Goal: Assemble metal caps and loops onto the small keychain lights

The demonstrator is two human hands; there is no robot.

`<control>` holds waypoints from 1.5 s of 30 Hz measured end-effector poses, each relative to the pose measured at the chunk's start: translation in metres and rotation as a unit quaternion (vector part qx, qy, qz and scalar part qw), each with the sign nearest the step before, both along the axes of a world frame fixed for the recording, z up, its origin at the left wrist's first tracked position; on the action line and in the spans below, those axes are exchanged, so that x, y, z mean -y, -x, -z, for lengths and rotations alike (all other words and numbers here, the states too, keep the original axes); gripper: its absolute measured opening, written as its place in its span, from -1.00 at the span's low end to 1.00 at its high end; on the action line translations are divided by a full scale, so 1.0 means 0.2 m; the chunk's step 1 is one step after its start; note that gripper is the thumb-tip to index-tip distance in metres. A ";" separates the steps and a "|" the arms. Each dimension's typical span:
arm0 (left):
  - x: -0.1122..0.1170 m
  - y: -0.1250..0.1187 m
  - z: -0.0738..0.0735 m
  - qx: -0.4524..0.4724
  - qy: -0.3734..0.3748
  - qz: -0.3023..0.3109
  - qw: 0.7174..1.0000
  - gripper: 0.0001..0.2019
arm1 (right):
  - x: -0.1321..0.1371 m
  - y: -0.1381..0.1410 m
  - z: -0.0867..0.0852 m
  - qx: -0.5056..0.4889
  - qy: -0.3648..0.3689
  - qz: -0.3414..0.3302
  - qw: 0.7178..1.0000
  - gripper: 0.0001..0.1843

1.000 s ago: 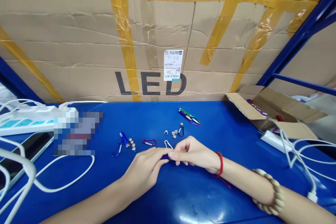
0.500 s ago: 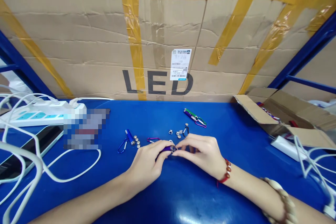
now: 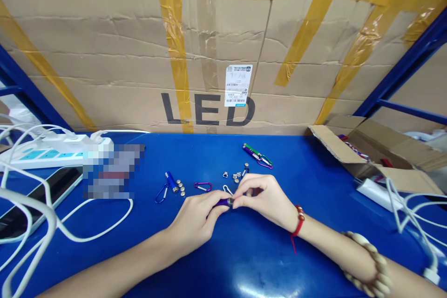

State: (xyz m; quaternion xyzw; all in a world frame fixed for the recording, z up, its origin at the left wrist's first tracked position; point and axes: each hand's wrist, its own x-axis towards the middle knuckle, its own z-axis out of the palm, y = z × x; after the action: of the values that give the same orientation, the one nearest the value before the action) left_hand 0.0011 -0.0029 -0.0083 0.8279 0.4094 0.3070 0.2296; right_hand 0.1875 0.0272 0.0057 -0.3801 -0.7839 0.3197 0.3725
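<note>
My left hand (image 3: 197,216) is closed around a small purple flashlight (image 3: 221,202), its metal end pointing right. At that end, the thumb and forefinger of my right hand (image 3: 261,198) are pinched together; whatever is between them is too small to make out. Just beyond my hands are a pink carabiner (image 3: 203,186) and a silver clip (image 3: 227,189). To the left lies a blue flashlight (image 3: 171,181) with a blue carabiner (image 3: 161,193) and several button cells (image 3: 180,188). Small metal clips (image 3: 237,175) and a button cell (image 3: 246,165) are scattered behind my right hand.
Green and purple flashlights (image 3: 254,152) with carabiners lie farther back. At left are a power strip (image 3: 56,151), white cables (image 3: 84,240) and a phone (image 3: 42,200). An open cardboard box (image 3: 335,149) and a white adapter (image 3: 379,195) stand at right. A large carton (image 3: 132,65) walls the back.
My right hand's fingers have closed in tighter at the flashlight's metal end and the wrist has turned a little. The pink carabiner shows more fully. The view has shifted slightly.
</note>
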 end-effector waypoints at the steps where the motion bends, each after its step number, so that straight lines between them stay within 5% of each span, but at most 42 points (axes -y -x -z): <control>1: 0.00 0.00 0.00 -0.001 0.006 0.011 1.000 -0.81 | 0.00 0.00 0.00 -0.006 0.027 -0.003 1.000 -0.70; 8: 0.02 0.01 0.01 0.009 -0.014 0.037 0.999 -0.92 | 0.02 0.03 -0.02 -0.025 0.170 -0.004 0.985 -0.68; 16: 0.02 0.01 0.03 0.037 -0.087 0.020 0.995 -0.92 | 0.03 0.04 -0.03 -0.007 0.252 0.015 0.968 -0.66; 22: 0.01 0.02 0.01 0.031 -0.067 0.024 0.997 -0.84 | 0.02 0.04 -0.04 -0.005 0.304 -0.002 0.953 -0.61; 40: 0.01 0.01 -0.01 0.037 0.009 -0.025 0.999 -0.81 | -0.01 0.04 0.00 0.009 0.234 -0.018 0.972 -0.61; 45: 0.01 0.01 -0.01 0.039 0.042 -0.058 0.997 -0.81 | -0.02 0.01 -0.01 0.019 0.022 0.029 0.999 -0.71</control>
State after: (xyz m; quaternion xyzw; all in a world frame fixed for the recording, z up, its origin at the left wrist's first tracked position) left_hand 0.0000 -0.0046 -0.0071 0.7800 0.4599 0.3340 0.2619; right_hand 0.1854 0.0303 0.0067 -0.4167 -0.7725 0.3185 0.3580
